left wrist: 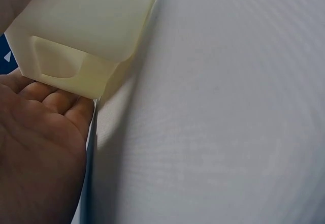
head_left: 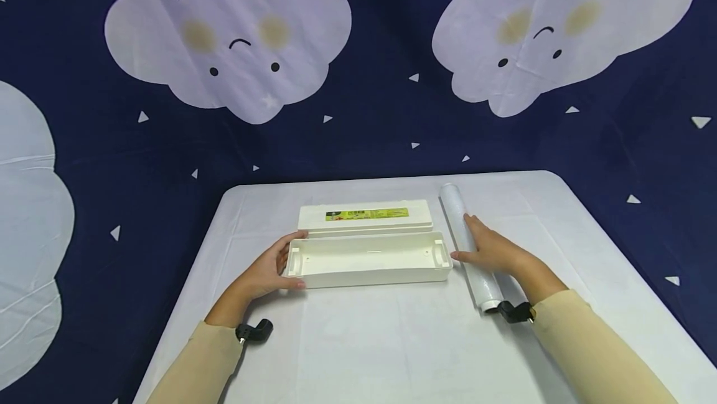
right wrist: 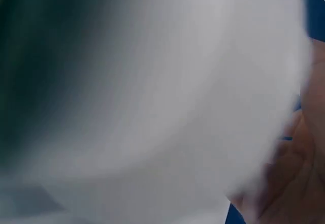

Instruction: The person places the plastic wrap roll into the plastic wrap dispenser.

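A long white plastic box [head_left: 370,278] lies across the table, its inside bare and facing up. Its lid [head_left: 313,220], with a yellow-green label [head_left: 366,214], stands back behind it. My left hand [head_left: 263,273] grips the box's left end, thumb at the front corner and fingers around the far side. In the left wrist view the end wall [left wrist: 61,61] shows a recess, with fingers against its edge. To the right of the box, a roll of cling film [head_left: 459,220] slants toward me. My right hand [head_left: 495,251] holds it across the middle. The roll's open end [right wrist: 152,132] fills the right wrist view, blurred.
A white cloth [head_left: 364,342] covers the table. Behind it hangs a dark blue curtain [head_left: 381,142] with cloud prints. Each wrist carries a small black camera mount, one on the left [head_left: 254,332] and one on the right [head_left: 515,312], close by the roll's near end.
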Tool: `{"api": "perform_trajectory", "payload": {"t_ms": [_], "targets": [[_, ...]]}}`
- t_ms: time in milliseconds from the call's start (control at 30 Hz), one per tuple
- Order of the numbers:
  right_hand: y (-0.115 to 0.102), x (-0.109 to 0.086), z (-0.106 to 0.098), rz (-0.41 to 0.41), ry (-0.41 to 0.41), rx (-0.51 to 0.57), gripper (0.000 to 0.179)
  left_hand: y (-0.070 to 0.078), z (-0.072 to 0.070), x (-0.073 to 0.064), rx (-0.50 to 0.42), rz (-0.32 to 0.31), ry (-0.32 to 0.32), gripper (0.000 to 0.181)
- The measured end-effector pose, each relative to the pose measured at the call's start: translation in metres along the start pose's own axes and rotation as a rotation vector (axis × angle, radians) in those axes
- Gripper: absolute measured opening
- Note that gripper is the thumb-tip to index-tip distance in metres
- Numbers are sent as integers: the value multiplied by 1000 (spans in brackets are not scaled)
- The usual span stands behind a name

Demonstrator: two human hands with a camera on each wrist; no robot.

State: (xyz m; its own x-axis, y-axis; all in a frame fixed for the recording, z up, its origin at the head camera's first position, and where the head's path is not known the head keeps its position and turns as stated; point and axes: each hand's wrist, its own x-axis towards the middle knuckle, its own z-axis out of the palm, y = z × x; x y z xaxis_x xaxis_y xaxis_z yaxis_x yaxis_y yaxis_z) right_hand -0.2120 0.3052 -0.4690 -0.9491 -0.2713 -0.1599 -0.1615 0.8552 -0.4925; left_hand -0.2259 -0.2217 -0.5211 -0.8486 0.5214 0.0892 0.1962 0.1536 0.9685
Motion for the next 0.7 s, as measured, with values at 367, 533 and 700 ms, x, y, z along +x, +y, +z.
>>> {"api": "perform_trajectory", "payload": {"t_ms": [367, 533, 700], "targets": [[7, 0, 16, 2, 87, 8, 106, -1, 0, 0, 16, -7, 17, 117], [7, 0, 19, 8, 118, 8, 103, -2, 1, -1, 18, -11, 16, 117], [6, -2, 20, 20, 156, 21, 102, 0, 1, -1, 24, -19, 17, 117]]}}
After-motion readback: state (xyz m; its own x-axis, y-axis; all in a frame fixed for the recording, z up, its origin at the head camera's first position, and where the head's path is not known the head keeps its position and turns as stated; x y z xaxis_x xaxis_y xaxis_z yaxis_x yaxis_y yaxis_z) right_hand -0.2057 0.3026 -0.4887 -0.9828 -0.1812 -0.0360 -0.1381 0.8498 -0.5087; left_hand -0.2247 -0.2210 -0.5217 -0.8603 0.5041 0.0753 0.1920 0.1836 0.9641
